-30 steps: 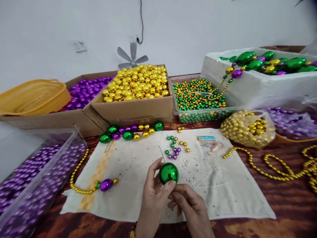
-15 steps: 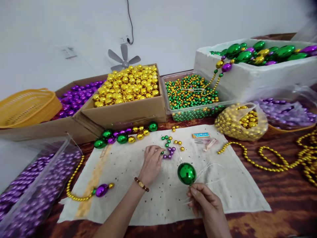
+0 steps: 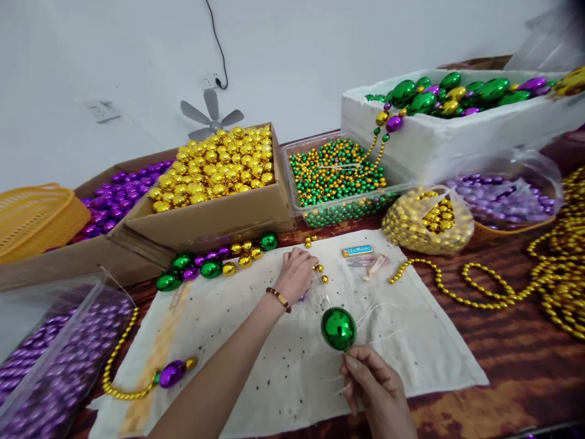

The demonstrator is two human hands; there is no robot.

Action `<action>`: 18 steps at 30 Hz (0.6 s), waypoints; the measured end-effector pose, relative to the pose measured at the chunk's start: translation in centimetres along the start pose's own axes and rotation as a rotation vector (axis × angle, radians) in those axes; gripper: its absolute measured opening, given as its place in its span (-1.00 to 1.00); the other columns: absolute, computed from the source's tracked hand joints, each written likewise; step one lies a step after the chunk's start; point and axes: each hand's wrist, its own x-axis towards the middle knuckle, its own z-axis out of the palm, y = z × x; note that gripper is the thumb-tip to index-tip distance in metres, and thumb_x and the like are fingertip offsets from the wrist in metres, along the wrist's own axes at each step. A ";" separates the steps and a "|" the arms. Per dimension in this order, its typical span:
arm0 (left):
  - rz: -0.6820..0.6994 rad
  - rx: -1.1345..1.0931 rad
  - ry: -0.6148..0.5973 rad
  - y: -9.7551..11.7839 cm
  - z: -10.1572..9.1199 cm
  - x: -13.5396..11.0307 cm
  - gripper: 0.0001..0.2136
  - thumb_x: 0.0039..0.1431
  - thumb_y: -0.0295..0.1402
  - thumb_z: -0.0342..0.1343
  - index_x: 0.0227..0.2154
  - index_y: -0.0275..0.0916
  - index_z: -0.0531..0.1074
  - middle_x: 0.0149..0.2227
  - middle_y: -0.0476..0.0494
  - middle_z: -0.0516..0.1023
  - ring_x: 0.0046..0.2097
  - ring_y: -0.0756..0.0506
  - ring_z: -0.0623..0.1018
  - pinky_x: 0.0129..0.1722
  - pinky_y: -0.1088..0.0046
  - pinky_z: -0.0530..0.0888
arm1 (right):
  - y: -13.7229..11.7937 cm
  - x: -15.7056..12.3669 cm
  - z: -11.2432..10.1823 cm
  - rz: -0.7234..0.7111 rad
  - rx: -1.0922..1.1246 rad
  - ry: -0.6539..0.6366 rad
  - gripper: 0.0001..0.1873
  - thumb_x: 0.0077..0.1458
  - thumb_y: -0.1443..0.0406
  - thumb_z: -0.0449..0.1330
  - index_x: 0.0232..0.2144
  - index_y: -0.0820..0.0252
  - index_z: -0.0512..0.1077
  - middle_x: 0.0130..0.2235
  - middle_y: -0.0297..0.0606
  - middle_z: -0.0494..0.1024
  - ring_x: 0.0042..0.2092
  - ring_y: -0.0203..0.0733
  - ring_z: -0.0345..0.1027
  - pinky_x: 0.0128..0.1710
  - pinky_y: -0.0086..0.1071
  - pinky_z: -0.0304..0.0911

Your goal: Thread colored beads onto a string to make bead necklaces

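My left hand (image 3: pixel 299 274), a beaded bracelet on its wrist, reaches over the cloth with its fingertips together on a small gold bead (image 3: pixel 315 267). Two more gold beads (image 3: pixel 324 279) lie beside the fingers. Small purple beads (image 3: pixel 302 298) are mostly hidden behind this hand. My right hand (image 3: pixel 372 378) pinches the lower end of a large shiny green bead (image 3: pixel 339 329) and holds it above the cloth. A thin needle (image 3: pixel 328 297) sticks out of the bead's top. Pale thread (image 3: pixel 379 308) trails behind it across the cloth.
Strung larger beads (image 3: pixel 211 268) line the white cloth's (image 3: pixel 256 360) back edge. Behind stand a carton of gold beads (image 3: pixel 205 216), a clear tub (image 3: pixel 338 207) and a foam box (image 3: pixel 439 140). Scissors (image 3: pixel 361 263) lie near a bag of gold beads (image 3: pixel 425 228). Gold strands (image 3: pixel 498 299) cover the right side.
My left hand has moved right and away from me, from the small green and purple beads to the gold ones. My right hand still holds the green bead. The view has shifted slightly.
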 end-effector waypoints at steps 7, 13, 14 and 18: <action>-0.111 -0.123 0.091 -2.4 -1.0 -0.1 -0.79 0.18 -0.42 0.02 -0.13 -0.17 0.41 -0.12 -0.15 0.48 -0.05 -0.20 0.34 -0.08 0.22 0.20 | 0.0 -0.2 -0.1 -0.011 -0.008 -0.001 -0.67 -0.06 0.07 0.33 -0.47 0.24 0.43 -0.50 -0.32 0.42 -0.59 -0.38 0.22 -0.72 -0.58 0.11; -0.158 -0.159 0.038 -2.9 -2.2 -3.3 -0.90 0.18 -0.38 0.04 -0.31 -0.18 0.45 -0.26 -0.09 0.48 -0.13 -0.16 0.36 -0.11 0.26 0.24 | 0.1 -0.2 -0.1 0.009 -0.018 -0.019 -0.69 -0.03 0.10 0.32 -0.47 0.24 0.43 -0.49 -0.33 0.42 -0.58 -0.39 0.22 -0.73 -0.61 0.11; -0.144 -0.161 0.013 -2.7 -2.1 -3.8 -0.89 0.18 -0.37 0.05 -0.28 -0.16 0.45 -0.23 -0.09 0.47 -0.11 -0.17 0.34 -0.11 0.25 0.24 | 0.2 -0.2 -0.1 0.002 -0.027 -0.020 -0.69 -0.03 0.10 0.32 -0.47 0.24 0.43 -0.49 -0.32 0.41 -0.58 -0.39 0.22 -0.72 -0.61 0.11; -0.111 -0.121 -0.042 -2.2 -1.2 -4.5 -0.86 0.18 -0.37 0.06 -0.24 -0.11 0.48 -0.19 -0.10 0.44 -0.08 -0.19 0.30 -0.13 0.22 0.21 | 0.1 -0.3 0.0 -0.010 -0.051 -0.008 -0.67 -0.04 0.08 0.32 -0.47 0.25 0.44 -0.50 -0.31 0.42 -0.58 -0.38 0.22 -0.71 -0.59 0.12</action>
